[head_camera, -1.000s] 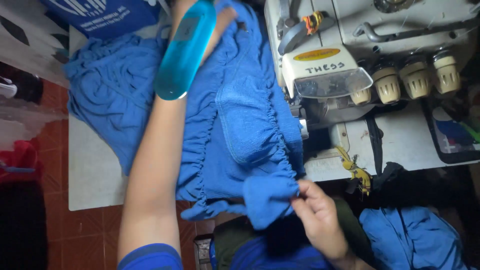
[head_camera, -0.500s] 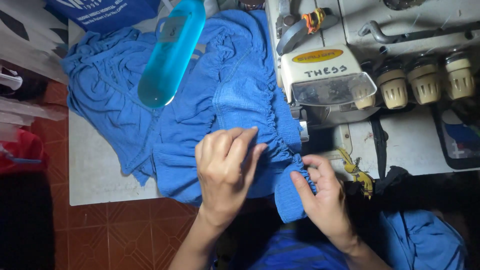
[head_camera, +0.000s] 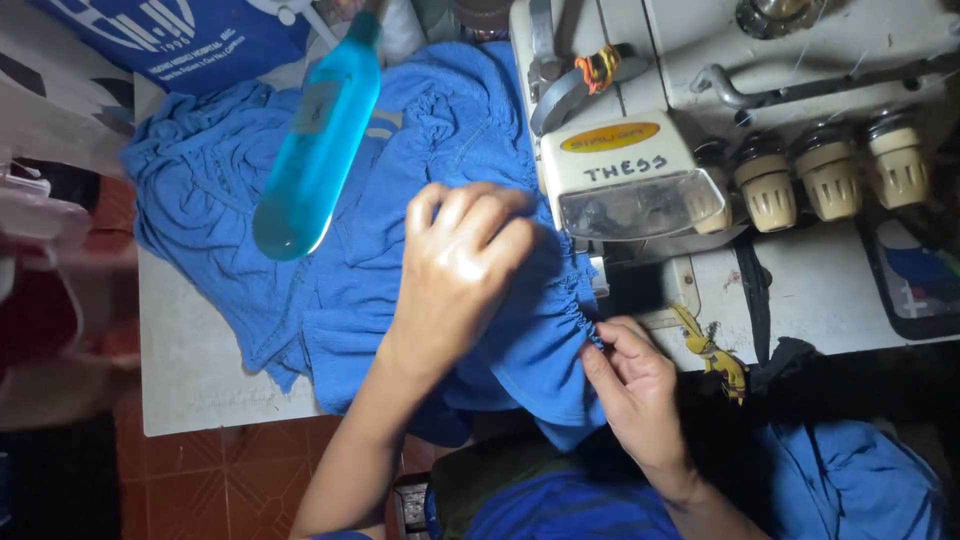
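We had the gathered blue cloth (head_camera: 520, 350) at the machine (head_camera: 640, 170), left hand (head_camera: 460, 270) pressing flat, right hand (head_camera: 630, 385) pinching its edge, sewing seemingly unfinished.

Both forearms are bare, with no sleeves, rings or watch on the left hand (head_camera: 460, 275) or right hand (head_camera: 635, 395). A blue striped shirt (head_camera: 570, 505) covers the torso.
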